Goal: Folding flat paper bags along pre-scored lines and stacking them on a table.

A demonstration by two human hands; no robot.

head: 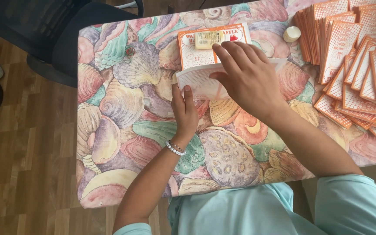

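Paper sleeve (199, 82): one flat, pale piece with a fine orange dot pattern and an orange diagonal line, lying near the middle of the table's far half, partly folded over. The left hand (184, 114) pinches its near left edge, thumb and fingertips closed on the paper; a white bead bracelet (174, 148) circles that wrist. The right hand (248, 78) lies flat on top of the sleeve, fingers spread and pressing down, covering most of its right part. The two hands are close together, both on the same piece.

Flat printed card (194, 54): white with an orange border and orange lettering, lying just beyond the sleeve and partly under it. A small yellowish glue bottle (208, 38) with a label lies on its side across the card's upper part.

Cap (291, 34): small, round, cream-coloured, standing on the cloth to the right of the card, apart from the bottle.

Stack of sleeves (357, 65): many like pieces, orange-edged with dotted white faces, fanned and overlapping at the table's far right; some stand on edge in a tight row at the back, others lie flat in a loose spread.

Tablecloth (122, 104): covers the whole table, printed with large seashells in pink, teal, cream and purple.

Chair (62, 30): dark, at the table's far left corner, on a wood-pattern floor (27, 148).
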